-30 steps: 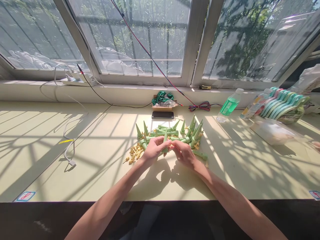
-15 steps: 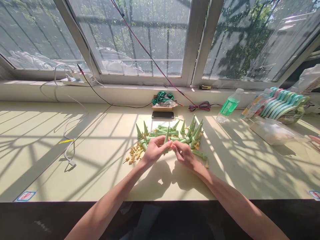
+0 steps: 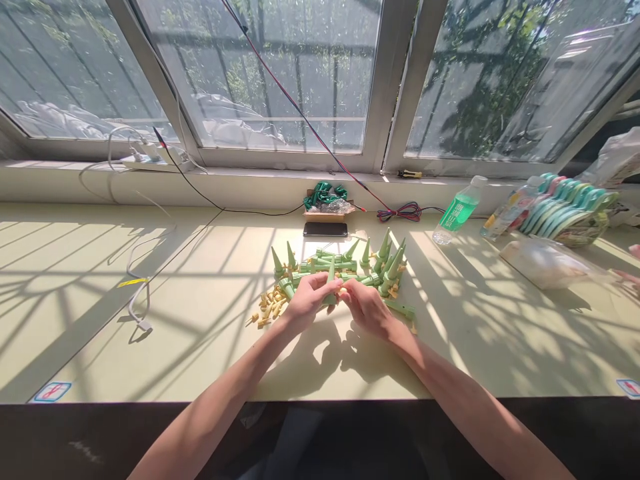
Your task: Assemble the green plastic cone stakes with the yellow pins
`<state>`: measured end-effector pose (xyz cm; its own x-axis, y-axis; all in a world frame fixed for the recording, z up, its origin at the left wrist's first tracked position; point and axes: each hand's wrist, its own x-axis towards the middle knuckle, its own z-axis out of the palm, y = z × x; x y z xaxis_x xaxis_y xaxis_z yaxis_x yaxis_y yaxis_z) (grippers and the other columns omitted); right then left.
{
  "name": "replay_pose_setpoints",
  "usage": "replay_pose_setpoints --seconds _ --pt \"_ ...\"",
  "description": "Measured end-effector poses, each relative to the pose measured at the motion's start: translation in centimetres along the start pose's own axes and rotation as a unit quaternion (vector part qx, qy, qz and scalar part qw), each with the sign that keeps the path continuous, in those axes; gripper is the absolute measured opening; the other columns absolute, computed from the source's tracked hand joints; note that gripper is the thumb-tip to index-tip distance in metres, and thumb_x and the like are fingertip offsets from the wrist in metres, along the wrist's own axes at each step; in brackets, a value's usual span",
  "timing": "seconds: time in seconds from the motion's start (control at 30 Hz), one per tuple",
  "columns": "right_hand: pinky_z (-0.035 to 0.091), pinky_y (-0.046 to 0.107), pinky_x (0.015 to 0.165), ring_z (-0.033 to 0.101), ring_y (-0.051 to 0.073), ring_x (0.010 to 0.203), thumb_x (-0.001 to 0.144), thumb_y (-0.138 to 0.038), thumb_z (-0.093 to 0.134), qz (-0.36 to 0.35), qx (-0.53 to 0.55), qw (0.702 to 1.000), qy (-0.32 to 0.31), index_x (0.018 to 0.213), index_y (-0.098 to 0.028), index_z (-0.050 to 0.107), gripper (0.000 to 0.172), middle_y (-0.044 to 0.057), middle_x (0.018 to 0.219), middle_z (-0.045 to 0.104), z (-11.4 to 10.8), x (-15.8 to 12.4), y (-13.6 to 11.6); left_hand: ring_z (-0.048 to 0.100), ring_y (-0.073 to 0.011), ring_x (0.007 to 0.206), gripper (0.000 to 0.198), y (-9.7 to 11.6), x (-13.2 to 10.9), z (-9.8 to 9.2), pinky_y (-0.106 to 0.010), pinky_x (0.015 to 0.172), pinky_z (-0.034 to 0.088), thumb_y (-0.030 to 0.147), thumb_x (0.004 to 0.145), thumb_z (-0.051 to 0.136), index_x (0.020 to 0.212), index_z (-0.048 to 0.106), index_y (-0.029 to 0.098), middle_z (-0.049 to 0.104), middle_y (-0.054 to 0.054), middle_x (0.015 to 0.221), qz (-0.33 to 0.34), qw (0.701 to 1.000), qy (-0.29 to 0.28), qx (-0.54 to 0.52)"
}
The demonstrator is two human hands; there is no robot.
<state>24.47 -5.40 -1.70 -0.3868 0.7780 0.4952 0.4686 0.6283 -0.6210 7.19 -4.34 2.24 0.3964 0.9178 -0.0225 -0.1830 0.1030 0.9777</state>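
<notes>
My left hand [image 3: 309, 301] is closed round a green plastic plant-watering spike [image 3: 331, 269], whose pointed end sticks up past the fingers. Against its side, my right hand [image 3: 369, 308] pinches a small yellow valve [image 3: 342, 290]; the fingers cover most of that joint. Behind both hands lies a heap of similar green spikes [image 3: 393, 277], some standing point up with yellow pieces at their bases and others on their sides. Loose yellow valves [image 3: 273, 305] are piled left of my left hand.
A black phone [image 3: 325, 229] lies behind the heap, before a small cardboard box [image 3: 327, 217]. Coiled red-and-black wire [image 3: 400, 213], a green-labelled bottle [image 3: 459, 211], plastic hangers [image 3: 565, 210] and a clear bag [image 3: 550, 263] stand rightward. A white cable [image 3: 133, 257] crosses the left. Another person's hand [image 3: 627, 277] shows at the right edge.
My right hand's fingers have shifted and turned slightly at the yellow valve, which shows more now. The held spike has moved slightly left. The other person's hand at the right edge has moved a little.
</notes>
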Motion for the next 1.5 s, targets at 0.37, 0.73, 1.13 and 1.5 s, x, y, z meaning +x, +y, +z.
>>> replay_pose_setpoints --seconds 0.37,0.73,1.13,1.5 --pt "0.033 0.027 0.053 0.039 0.012 0.052 0.102 -0.033 0.038 -0.022 0.012 0.999 0.022 0.075 -0.021 0.047 0.031 -0.002 0.064 0.050 0.0 -0.1 0.0 0.050 -0.0097 0.055 0.036 0.0 -0.1 0.0 -0.020 0.044 0.038 0.046 0.076 0.077 0.075 0.063 0.012 0.054 0.000 0.064 0.024 0.999 -0.016 0.034" --pt "0.028 0.028 0.050 0.030 0.013 0.051 0.103 -0.040 0.035 -0.001 0.017 0.999 0.043 0.070 -0.023 0.034 0.037 -0.003 0.060 0.041 0.6 -0.3 0.2 0.051 -0.0100 0.056 0.031 -0.3 -0.3 -0.2 -0.021 0.050 0.041 0.043 0.083 0.072 0.083 0.066 0.013 0.057 -0.001 0.066 0.092 0.989 0.006 0.114" --pt "0.042 0.031 0.058 0.052 0.018 0.057 0.103 -0.035 0.036 0.003 0.010 1.000 0.012 0.090 -0.022 0.053 0.025 0.003 0.073 0.059 0.4 -0.1 0.3 0.048 -0.0097 0.052 0.034 0.4 -0.2 0.3 -0.021 0.043 0.038 0.043 0.075 0.078 0.071 0.063 0.012 0.056 -0.001 0.061 0.006 1.000 0.006 0.021" --pt "0.039 0.028 0.059 0.049 0.015 0.057 0.103 -0.032 0.033 0.001 0.010 1.000 0.015 0.083 -0.022 0.049 0.029 0.001 0.072 0.059 0.3 -0.2 0.2 0.052 -0.0106 0.055 0.033 0.2 -0.1 0.3 -0.021 0.043 0.039 0.040 0.075 0.078 0.070 0.063 0.011 0.058 -0.002 0.064 0.003 1.000 -0.004 0.012"
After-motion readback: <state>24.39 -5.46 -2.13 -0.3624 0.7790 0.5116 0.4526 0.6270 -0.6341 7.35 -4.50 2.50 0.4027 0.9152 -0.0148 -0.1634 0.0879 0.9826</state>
